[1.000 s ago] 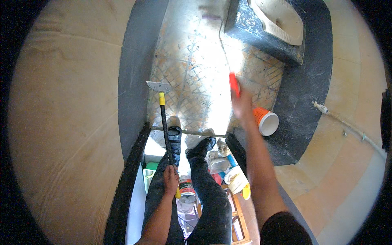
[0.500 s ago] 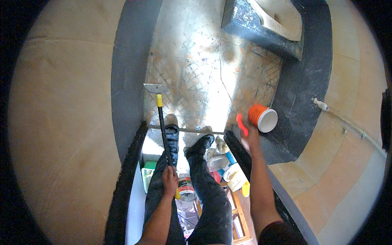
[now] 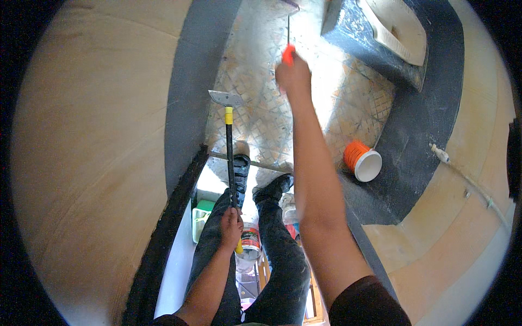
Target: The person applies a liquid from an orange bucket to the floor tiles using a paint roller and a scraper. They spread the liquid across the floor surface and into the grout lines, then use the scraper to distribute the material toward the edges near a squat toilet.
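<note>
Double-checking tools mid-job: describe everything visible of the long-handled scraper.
The scraper has a wide, flat grey blade, seemingly metal, a yellow collar and a black shaft ending in yellow. Blade pointing away from the person, it is gripped near its yellow end by the left hand. Blade contact with the tiled floor is unclear.

Bright red-orange, that handle [image 3: 288,55] we're watching! Now our scraper [image 3: 230,157]: pale grey blade [image 3: 224,98], black pole, yellow collar [image 3: 229,116], yellow end [image 3: 238,248]. We swing over to the bucket [image 3: 355,156], orange outside, white inside. And the floor tiles [image 3: 353,103]: beige, with dark criss-cross lines and orange-brown patches, glaring white in places. We've got a blackish pedestal [image 3: 370,61] scuffed white, a cream squat pan [image 3: 406,41], a dark grey wall band [image 3: 190,81], tan wall [image 3: 103,152] on the left, black trousers [image 3: 277,255], and a black sleeve [image 3: 367,304].
</note>
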Demonstrator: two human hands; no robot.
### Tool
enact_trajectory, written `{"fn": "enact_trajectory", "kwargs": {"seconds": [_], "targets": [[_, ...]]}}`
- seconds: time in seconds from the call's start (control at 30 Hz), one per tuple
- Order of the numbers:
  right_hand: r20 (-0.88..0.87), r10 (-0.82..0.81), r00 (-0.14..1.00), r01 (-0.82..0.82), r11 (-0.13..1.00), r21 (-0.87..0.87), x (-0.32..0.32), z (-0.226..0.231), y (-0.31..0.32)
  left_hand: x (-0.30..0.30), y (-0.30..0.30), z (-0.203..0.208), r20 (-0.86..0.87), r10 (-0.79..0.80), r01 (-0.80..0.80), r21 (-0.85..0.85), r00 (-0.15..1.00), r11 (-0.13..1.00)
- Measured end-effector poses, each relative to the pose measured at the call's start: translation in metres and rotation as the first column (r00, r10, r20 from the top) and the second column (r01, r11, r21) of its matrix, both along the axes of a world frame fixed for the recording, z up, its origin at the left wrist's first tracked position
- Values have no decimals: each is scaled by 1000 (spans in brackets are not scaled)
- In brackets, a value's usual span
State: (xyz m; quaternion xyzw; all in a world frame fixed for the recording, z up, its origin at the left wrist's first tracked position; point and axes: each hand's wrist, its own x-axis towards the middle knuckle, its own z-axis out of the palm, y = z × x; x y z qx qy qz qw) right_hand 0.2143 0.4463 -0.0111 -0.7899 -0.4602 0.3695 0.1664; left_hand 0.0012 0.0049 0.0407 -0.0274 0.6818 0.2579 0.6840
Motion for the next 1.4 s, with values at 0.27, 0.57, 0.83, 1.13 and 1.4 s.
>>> {"fn": "enact_trajectory", "kwargs": {"seconds": [0.27,0.57,0.83,1.13,1.4], "targets": [[-11,165,986,-161,946,-282,-42,114,-358,1,-24,-3,-191,16,-5,59,981,998],[-82,-40,996,5,921,-389,-145,34,-275,0,-18,9,-469,-125,220,153,874,963],[28,79,997,-78,996,-32,-38,-100,99,-2,-17,-6,-432,-199,274,117,880,955],[27,204,979,-202,977,-66,126,-30,-60,1,-28,15,-338,-162,222,147,927,964],[-72,22,997,-41,961,-272,-68,83,-424,-7,73,132,-67,-421,423,33,905,905]]}}
